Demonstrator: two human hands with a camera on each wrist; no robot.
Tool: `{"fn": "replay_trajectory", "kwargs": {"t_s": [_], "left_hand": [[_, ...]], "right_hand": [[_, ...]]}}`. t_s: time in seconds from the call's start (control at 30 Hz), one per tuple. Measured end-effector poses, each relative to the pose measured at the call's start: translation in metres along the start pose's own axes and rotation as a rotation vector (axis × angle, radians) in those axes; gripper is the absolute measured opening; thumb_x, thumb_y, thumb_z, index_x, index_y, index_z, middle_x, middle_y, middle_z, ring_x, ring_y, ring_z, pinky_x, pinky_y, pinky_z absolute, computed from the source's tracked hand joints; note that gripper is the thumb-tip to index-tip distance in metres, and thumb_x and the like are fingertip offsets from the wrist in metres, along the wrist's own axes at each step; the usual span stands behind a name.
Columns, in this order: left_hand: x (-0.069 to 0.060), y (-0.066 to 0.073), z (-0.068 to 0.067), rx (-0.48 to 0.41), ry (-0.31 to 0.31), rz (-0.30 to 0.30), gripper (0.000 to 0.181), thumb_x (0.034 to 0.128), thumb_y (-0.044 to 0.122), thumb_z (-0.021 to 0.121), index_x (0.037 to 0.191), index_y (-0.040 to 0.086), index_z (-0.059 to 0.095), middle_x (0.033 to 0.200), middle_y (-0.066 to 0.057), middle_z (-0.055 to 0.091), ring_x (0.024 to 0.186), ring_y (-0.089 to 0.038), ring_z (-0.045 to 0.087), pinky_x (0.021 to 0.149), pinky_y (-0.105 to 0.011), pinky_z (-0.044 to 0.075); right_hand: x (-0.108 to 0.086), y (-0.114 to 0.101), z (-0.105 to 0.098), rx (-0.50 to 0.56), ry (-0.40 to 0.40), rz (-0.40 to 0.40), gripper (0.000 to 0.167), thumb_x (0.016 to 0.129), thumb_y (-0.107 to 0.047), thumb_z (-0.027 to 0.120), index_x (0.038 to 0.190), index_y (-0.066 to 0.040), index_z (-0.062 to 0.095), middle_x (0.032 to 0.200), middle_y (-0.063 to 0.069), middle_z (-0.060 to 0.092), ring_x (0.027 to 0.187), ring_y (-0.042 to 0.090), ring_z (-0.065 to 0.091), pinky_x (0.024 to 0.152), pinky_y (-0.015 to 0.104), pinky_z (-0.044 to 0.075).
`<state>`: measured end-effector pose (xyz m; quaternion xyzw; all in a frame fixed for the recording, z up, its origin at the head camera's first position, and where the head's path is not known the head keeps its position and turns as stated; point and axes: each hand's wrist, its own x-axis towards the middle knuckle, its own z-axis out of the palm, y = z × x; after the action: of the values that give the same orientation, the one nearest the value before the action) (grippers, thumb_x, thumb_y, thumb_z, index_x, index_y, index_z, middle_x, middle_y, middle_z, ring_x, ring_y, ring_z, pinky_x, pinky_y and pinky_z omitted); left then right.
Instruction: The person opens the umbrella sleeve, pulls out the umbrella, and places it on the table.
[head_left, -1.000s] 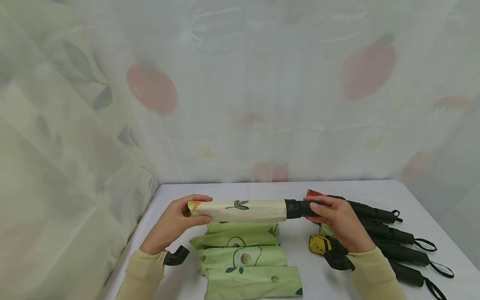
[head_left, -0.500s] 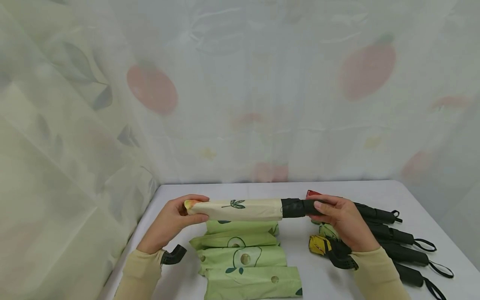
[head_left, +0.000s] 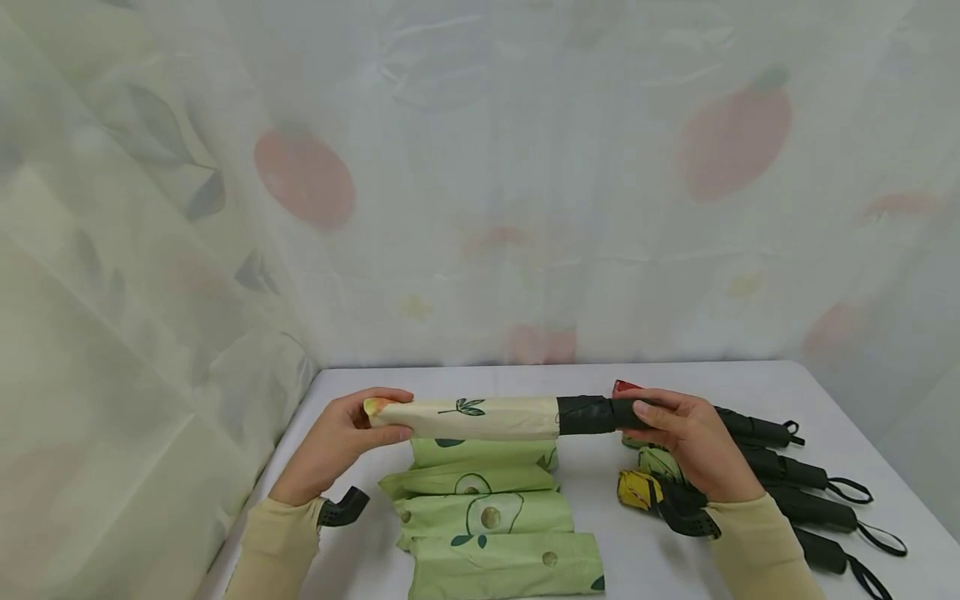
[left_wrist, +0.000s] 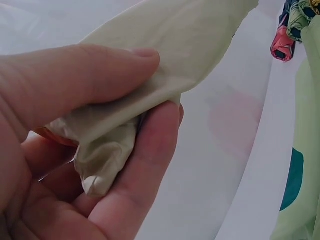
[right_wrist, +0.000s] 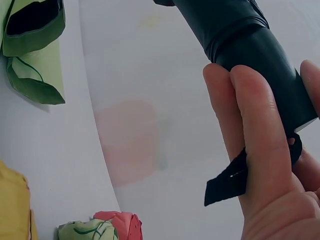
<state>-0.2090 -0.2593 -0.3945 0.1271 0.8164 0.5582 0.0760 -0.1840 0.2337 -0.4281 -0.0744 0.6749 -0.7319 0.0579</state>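
Held level above the table is a folded umbrella, its left part inside a cream umbrella cover with a dark leaf print. My left hand pinches the cover's left end between thumb and fingers; the left wrist view shows the cloth bunched there. At the other end my right hand grips the black handle. A black strap hangs between its fingers. How far the umbrella reaches inside the cover is hidden.
Below the held umbrella lie several green avocado-print covers in a row on the white table. To the right, several folded umbrellas lie side by side, partly behind my right hand, their wrist loops toward the table's right edge.
My left hand has moved slightly left with the cover, and my right hand slightly right with the handle. More of the black umbrella shows between the cover and my right hand.
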Motion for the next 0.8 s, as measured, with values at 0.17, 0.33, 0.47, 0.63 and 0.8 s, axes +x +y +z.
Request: {"fn": "replay_trajectory", "kwargs": {"t_s": [0.17, 0.33, 0.47, 0.63, 0.8], "left_hand": [[-0.001, 0.005, 0.0, 0.006, 0.003, -0.005, 0.049, 0.0891, 0.027, 0.092, 0.134, 0.024, 0.073, 0.128, -0.007, 0.073, 0.108, -0.022, 0.072, 0.089, -0.031, 0.06], [-0.003, 0.007, -0.002, 0.018, 0.009, -0.006, 0.049, 0.0896, 0.028, 0.091, 0.135, 0.023, 0.073, 0.131, -0.008, 0.073, 0.109, -0.023, 0.071, 0.09, -0.031, 0.06], [-0.004, 0.006, -0.005, 0.023, 0.021, -0.006, 0.049, 0.0895, 0.028, 0.091, 0.135, 0.024, 0.073, 0.132, -0.007, 0.073, 0.11, -0.023, 0.072, 0.091, -0.031, 0.06], [-0.004, 0.005, -0.007, 0.019, 0.022, -0.005, 0.052, 0.0895, 0.027, 0.091, 0.137, 0.02, 0.073, 0.132, -0.008, 0.073, 0.111, -0.024, 0.072, 0.092, -0.031, 0.06], [-0.005, 0.004, -0.012, 0.022, 0.029, -0.01, 0.051, 0.0904, 0.027, 0.09, 0.137, 0.019, 0.072, 0.134, -0.007, 0.073, 0.113, -0.023, 0.071, 0.092, -0.03, 0.059]], "right_hand": [[-0.001, -0.001, -0.004, 0.024, -0.004, 0.005, 0.028, 0.111, -0.015, 0.064, 0.135, -0.008, 0.074, 0.132, -0.01, 0.072, 0.106, 0.019, 0.08, 0.098, 0.037, 0.064], [-0.002, -0.002, -0.006, 0.024, 0.004, 0.005, 0.026, 0.11, -0.016, 0.065, 0.134, -0.01, 0.074, 0.137, -0.007, 0.069, 0.107, 0.019, 0.08, 0.098, 0.037, 0.064], [-0.001, -0.002, -0.007, 0.016, 0.023, 0.018, 0.03, 0.11, -0.017, 0.066, 0.138, -0.007, 0.072, 0.136, -0.009, 0.069, 0.108, 0.017, 0.079, 0.097, 0.036, 0.065], [-0.001, -0.004, -0.008, 0.004, 0.019, 0.023, 0.04, 0.11, -0.019, 0.066, 0.145, 0.001, 0.065, 0.134, -0.008, 0.07, 0.108, 0.015, 0.079, 0.097, 0.034, 0.064], [-0.001, -0.004, -0.011, 0.02, 0.005, 0.007, 0.044, 0.111, -0.017, 0.065, 0.147, 0.008, 0.06, 0.134, -0.006, 0.071, 0.109, 0.015, 0.079, 0.096, 0.033, 0.065]]}}
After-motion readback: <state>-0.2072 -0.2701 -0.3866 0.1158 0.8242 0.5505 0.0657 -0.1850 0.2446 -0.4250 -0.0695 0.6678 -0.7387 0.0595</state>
